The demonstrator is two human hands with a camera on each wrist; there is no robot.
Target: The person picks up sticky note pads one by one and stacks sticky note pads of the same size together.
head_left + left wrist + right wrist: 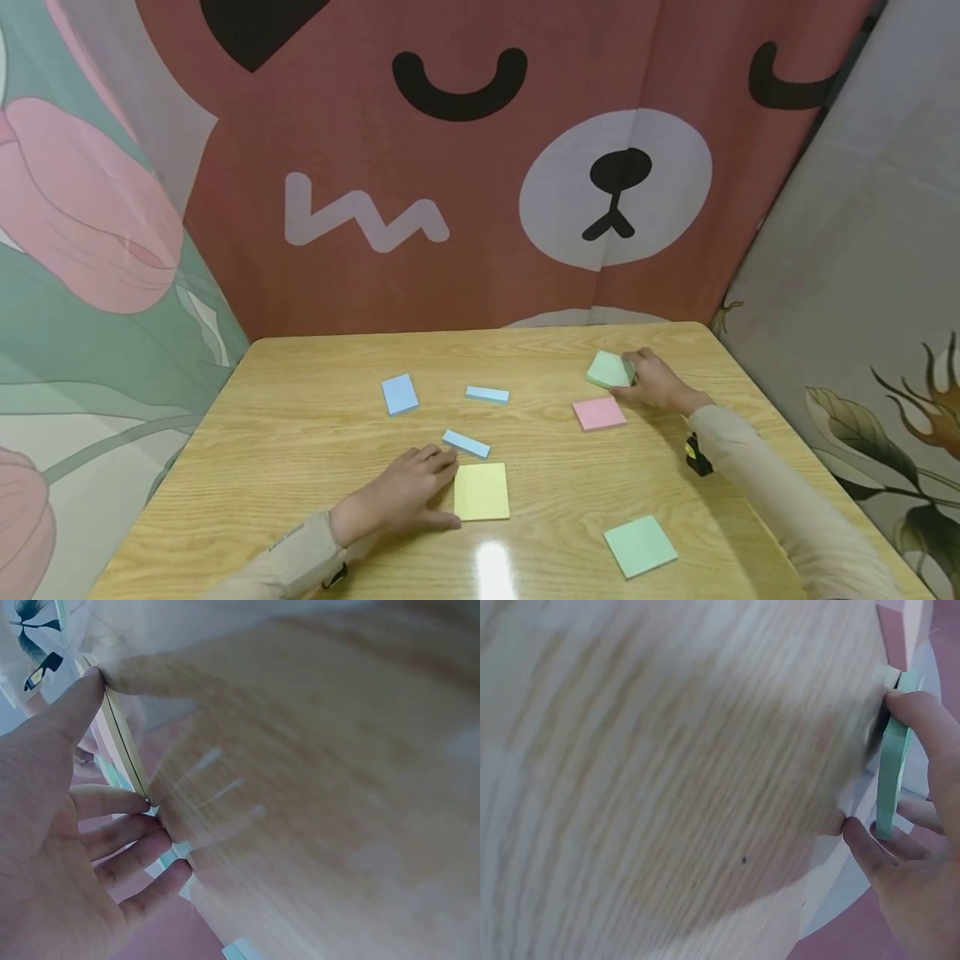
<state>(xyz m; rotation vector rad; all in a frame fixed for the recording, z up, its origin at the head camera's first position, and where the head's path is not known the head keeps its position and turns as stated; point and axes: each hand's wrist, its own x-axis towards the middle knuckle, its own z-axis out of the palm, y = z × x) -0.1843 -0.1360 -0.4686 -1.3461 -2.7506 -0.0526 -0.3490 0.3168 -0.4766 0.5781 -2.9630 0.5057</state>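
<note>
In the head view my left hand [408, 492] holds the left side of a yellow sticky note pad [482, 492] lying on the table. Thumb and index finger span the pad's edge [126, 742] in the left wrist view; the other fingers rest by a narrow blue pad [466, 443]. At the back right, my right hand [658, 382] pinches a light green sticky note pad [609, 369]. Seen from the right wrist, that green pad [892, 765] sits between thumb and fingers, with one fingertip at the tabletop. A pink pad [599, 413] lies just in front of it.
On the wooden table [315, 467] also lie a blue pad [400, 394], a second narrow blue pad [487, 395] and another green pad [641, 547] near the front. A printed curtain [360, 292] hangs behind the table's back edge.
</note>
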